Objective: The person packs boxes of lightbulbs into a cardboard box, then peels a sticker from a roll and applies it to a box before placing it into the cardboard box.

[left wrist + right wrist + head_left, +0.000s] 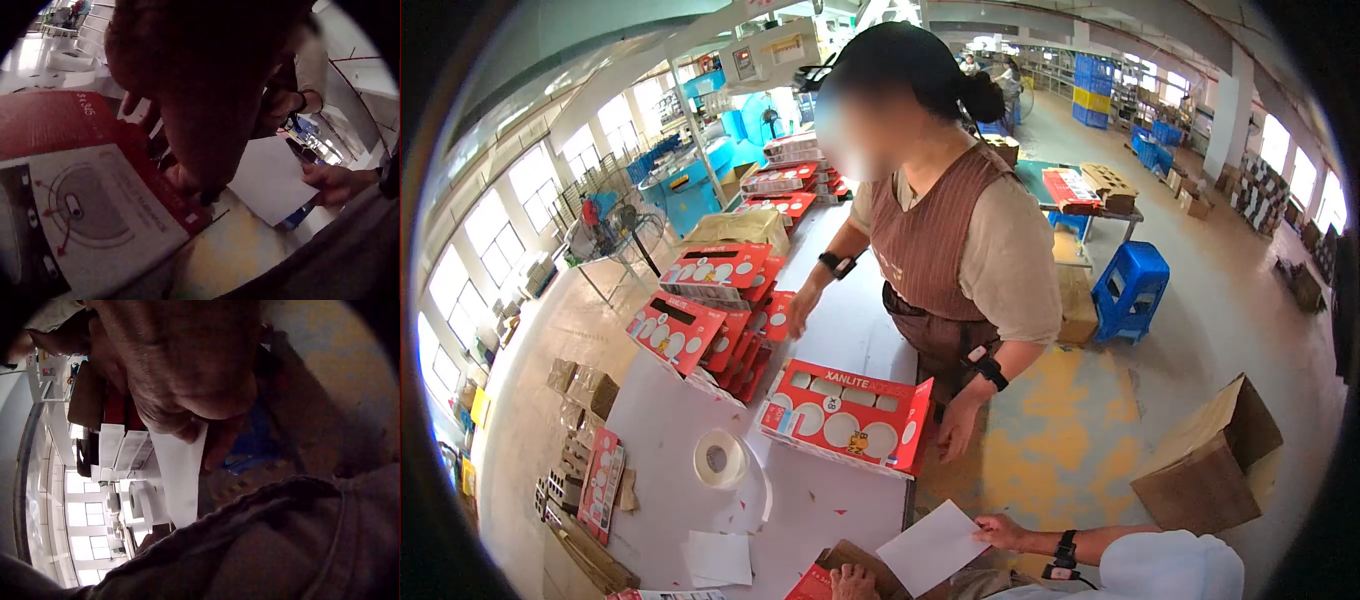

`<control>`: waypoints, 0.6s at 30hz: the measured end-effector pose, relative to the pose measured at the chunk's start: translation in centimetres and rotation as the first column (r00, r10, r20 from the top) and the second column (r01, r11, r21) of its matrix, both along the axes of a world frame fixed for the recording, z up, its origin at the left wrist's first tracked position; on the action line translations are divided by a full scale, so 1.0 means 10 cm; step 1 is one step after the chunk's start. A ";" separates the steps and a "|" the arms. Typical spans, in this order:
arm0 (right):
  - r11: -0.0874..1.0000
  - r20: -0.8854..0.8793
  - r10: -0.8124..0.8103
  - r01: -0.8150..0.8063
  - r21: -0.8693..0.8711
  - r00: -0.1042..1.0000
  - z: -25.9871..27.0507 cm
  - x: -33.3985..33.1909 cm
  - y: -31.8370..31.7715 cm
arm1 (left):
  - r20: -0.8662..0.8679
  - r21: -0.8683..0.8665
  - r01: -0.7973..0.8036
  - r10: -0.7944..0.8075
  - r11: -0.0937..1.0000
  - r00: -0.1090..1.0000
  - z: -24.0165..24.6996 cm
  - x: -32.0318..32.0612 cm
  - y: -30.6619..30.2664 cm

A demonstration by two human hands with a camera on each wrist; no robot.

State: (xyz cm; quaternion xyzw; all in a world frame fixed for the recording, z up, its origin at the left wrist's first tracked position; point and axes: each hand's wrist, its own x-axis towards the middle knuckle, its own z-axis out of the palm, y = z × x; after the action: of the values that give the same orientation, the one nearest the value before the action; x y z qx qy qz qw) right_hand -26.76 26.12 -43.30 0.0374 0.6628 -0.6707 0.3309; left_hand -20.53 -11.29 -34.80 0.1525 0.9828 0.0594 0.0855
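Note:
In the head view my right hand (998, 532) pinches a white sheet (932, 546) at its right corner, over the table's near right edge. The right wrist view shows the same sheet (178, 475) between the thumb and fingers of my right hand (181, 369). My left hand (853, 582) grips a red and brown carton (808, 584) at the bottom of the head view. Up close, the left hand (187, 94) lies over the edge of the carton (56, 122), which has a printed white panel; its fingertips are partly hidden.
A person (960, 230) stands across the table beside a red XANLITE carton (845, 418). Stacked red cartons (685, 330) are on the left. A tape roll (720, 459) and white sheets (719, 557) lie nearer. An open cardboard box (1210, 460) and blue stool (1132, 288) stand right.

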 end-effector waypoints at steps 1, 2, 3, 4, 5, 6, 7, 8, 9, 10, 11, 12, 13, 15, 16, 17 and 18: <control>1.000 0.042 -0.012 0.012 0.002 0.999 -0.02 0.00 0.02 | -0.008 -0.035 0.033 -0.033 0.999 0.999 0.02 -0.06 0.02; 1.000 0.084 -0.026 0.025 0.004 0.996 0.05 0.01 0.03 | 0.004 -0.059 0.054 -0.054 0.997 0.999 0.07 -0.10 0.02; 0.999 0.126 -0.040 0.039 0.008 0.991 0.11 0.02 0.04 | 0.016 -0.082 0.076 -0.075 0.994 0.997 0.13 -0.14 0.02; 0.999 0.121 -0.043 0.044 -0.005 0.992 0.18 0.02 0.05 | 0.030 -0.105 0.099 -0.097 0.989 0.995 0.18 -0.16 0.01; 0.999 0.117 -0.047 0.050 -0.017 0.992 0.22 0.04 0.06 | 0.033 -0.059 0.113 -0.111 0.992 0.993 0.21 -0.16 -0.02; 0.998 0.112 -0.053 0.056 -0.028 0.992 0.26 0.03 0.07 | 0.034 -0.012 0.128 -0.127 0.992 0.991 0.22 -0.16 -0.07; 0.997 0.107 -0.072 0.073 0.000 0.992 0.26 0.04 0.08 | 0.037 0.037 0.141 -0.142 0.989 0.989 0.20 -0.16 -0.11; 0.996 0.104 -0.091 0.088 0.028 0.990 0.23 0.07 0.09 | 0.057 0.034 0.136 -0.137 0.990 0.989 0.15 -0.14 -0.16; 0.993 0.100 -0.109 0.104 0.056 0.989 0.14 0.10 0.09 | 0.076 0.030 0.131 -0.133 0.991 0.988 0.10 -0.11 -0.20; 0.993 0.060 -0.095 0.091 0.078 0.994 0.06 0.12 0.10 | 0.093 0.025 0.127 -0.128 0.992 0.987 0.05 -0.11 -0.23; 0.992 0.020 -0.080 0.078 0.101 0.997 -0.07 0.13 0.13 | 0.157 -0.006 0.129 -0.126 0.992 0.979 0.11 -0.12 -0.21; 0.990 -0.018 -0.064 0.065 0.124 0.998 -0.10 0.15 0.14 | 0.221 -0.038 0.132 -0.121 0.990 0.968 0.23 -0.14 -0.18; 0.992 -0.003 -0.078 0.078 0.100 0.997 -0.14 0.16 0.15 | 0.285 -0.069 0.138 -0.112 0.988 0.952 0.33 -0.18 -0.15; 0.995 0.050 -0.090 0.087 0.049 0.995 -0.05 0.19 0.11 | 0.318 -0.072 0.135 -0.105 0.988 0.942 0.35 -0.29 -0.14; 0.994 0.019 -0.112 0.112 0.019 0.994 0.12 0.21 0.09 | 0.356 -0.079 0.123 -0.088 0.989 0.930 0.34 -0.27 -0.16; 0.992 0.005 -0.126 0.126 -0.013 0.992 0.30 0.23 0.07 | 0.320 -0.014 0.059 -0.052 0.998 0.946 0.35 -0.25 -0.17; 0.984 0.035 -0.155 0.158 -0.081 0.987 0.16 0.24 0.08 | 0.294 0.046 -0.017 0.003 0.999 0.956 0.33 -0.24 -0.19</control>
State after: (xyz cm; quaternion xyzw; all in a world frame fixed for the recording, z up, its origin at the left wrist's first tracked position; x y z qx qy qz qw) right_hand -24.39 26.93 -41.69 0.0852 0.6243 -0.7211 0.2880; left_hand -22.94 -13.23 -31.46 0.1390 0.9583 0.1053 0.2264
